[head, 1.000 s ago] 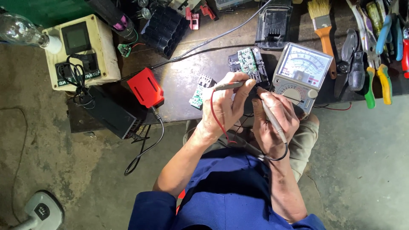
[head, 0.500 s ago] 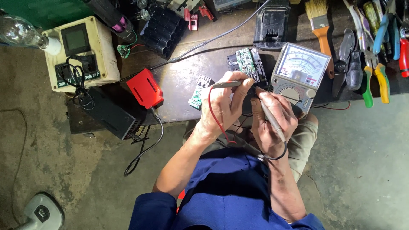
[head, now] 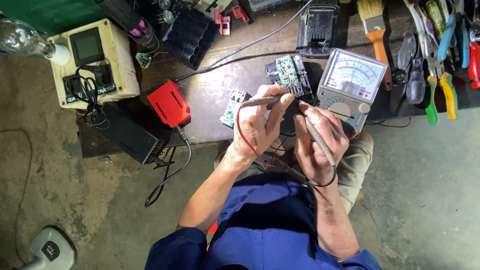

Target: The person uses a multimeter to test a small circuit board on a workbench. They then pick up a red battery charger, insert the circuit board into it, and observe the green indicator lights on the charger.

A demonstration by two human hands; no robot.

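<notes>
Your left hand (head: 260,127) and right hand (head: 320,142) hide the probe tips, so you cannot tell where they touch. The pliers (head: 442,60) and the paintbrush (head: 375,30) are cut by the top edge.

Red plug-in adapter (head: 169,103) beside black box (head: 131,134); cream meter box (head: 92,60), glass bulb (head: 25,40), paintbrush (head: 376,30), green-handled pliers (head: 440,85), black cell holder (head: 189,35), black battery housing (head: 318,22).

Single head-worn view, straight down, close above the workbench (head: 210,95) and floor (head: 75,200).
</notes>
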